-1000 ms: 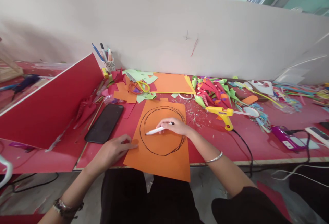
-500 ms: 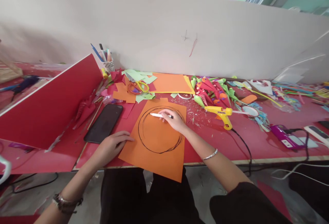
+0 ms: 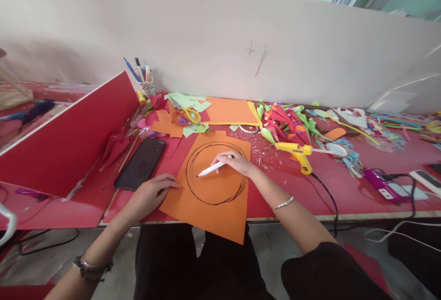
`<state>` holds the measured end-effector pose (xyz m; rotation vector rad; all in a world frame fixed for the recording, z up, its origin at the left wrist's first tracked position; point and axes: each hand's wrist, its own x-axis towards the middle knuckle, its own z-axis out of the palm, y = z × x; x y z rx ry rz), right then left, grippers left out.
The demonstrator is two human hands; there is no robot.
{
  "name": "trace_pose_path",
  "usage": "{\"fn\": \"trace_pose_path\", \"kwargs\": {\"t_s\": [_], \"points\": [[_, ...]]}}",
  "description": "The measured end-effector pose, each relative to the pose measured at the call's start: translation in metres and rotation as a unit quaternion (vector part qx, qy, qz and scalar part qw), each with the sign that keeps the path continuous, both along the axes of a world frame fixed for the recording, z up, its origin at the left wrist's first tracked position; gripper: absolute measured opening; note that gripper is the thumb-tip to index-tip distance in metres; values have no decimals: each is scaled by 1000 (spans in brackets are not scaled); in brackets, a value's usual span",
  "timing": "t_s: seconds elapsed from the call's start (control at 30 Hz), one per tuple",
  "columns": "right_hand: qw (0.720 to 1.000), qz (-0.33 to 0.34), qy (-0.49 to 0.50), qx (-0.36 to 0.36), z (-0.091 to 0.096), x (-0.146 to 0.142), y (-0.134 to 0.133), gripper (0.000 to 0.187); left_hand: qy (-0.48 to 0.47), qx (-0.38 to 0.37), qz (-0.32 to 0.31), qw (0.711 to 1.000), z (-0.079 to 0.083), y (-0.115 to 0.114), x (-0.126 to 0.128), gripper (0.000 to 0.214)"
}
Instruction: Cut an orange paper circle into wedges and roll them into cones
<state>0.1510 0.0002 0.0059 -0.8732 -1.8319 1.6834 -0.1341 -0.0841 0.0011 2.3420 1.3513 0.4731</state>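
Note:
An orange sheet of paper (image 3: 206,215) lies at the front of the red table, its near corner over the edge. Several loops of black line form a large circle on it. My right hand (image 3: 234,162) grips a white marker (image 3: 211,169) with a black end, its tip pointing left and down at the inner left part of the circle. Whether the tip touches the paper is hard to tell. My left hand (image 3: 155,194) rests with fingers stretched, fingertips on the sheet's left edge. Just beyond that hand lies a black phone (image 3: 139,164).
A yellow glue gun (image 3: 299,154) lies to the right, its cord running over the table edge. Behind are orange sheets (image 3: 229,110), scissors (image 3: 189,115), and a heap of felt-like cones (image 3: 284,121). A red board (image 3: 72,139) leans at left; a pen cup (image 3: 147,88) stands behind.
My right hand has swung the marker's tip down and slightly left, from the circle's upper part to its inner left. My left hand stays on the sheet's edge.

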Motion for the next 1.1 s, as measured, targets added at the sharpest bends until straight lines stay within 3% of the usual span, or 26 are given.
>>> {"fn": "trace_pose_path", "kwargs": {"t_s": [0.1, 0.2, 0.3, 0.5, 0.57, 0.63, 0.73, 0.83, 0.93, 1.1], "points": [[993, -119, 25, 0, -10, -6, 3, 32, -4, -2, -1, 1000, 1, 0, 1, 33], [988, -152, 8, 19, -16, -14, 2, 30, -3, -7, -1, 1000, 2, 0, 1, 32], [994, -106, -11, 27, -12, -16, -2, 31, 1, -9, 2, 1000, 1, 0, 0, 32], [996, 86, -21, 12, 6, 0, -2, 38, 5, -6, 8, 1000, -1, 1, -1, 32], [996, 88, -6, -12, 4, 6, 2, 41, 7, -6, 8, 1000, -1, 1, -1, 32], [998, 46, 21, -25, 0, 7, 6, 41, 8, -6, 6, 1000, 0, 1, 0, 32], [998, -34, 48, -9, -7, -1, 9, 40, 5, -8, 6, 1000, 2, 0, 1, 32], [997, -71, 20, 15, -8, -13, 7, 39, 7, -11, 6, 1000, 3, 0, 1, 32], [999, -44, -11, 30, -4, -18, 4, 39, 17, -9, 12, 1000, 1, 0, 0, 32], [995, 72, -48, 44, 6, -4, 3, 37, 29, -14, 13, 999, 3, 2, -2, 34]]}}
